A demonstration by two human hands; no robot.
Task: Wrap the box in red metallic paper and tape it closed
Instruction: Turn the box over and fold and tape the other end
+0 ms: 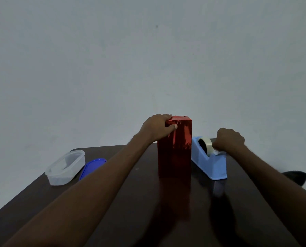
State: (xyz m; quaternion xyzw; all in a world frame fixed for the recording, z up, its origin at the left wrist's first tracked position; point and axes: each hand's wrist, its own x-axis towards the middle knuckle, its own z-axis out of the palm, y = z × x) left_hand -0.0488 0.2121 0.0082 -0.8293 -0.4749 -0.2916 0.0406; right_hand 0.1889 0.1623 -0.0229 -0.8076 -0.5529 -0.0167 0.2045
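Red-wrapped box (174,148) upright at mid tabletop (148,202), just left of the blue tape dispenser (209,162). Left hand (157,127) gripping the box's top left edge, thumb on the near face. Right hand (228,139) curled at the dispenser's tape roll (204,143), pinching the tape end. Clear container (65,167) and blue lid (92,167) well to the left.

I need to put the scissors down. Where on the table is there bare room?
Bare tabletop lies between the blue lid and the wrapped box. It is crowded between the box and the tape dispenser, where the right hand works.
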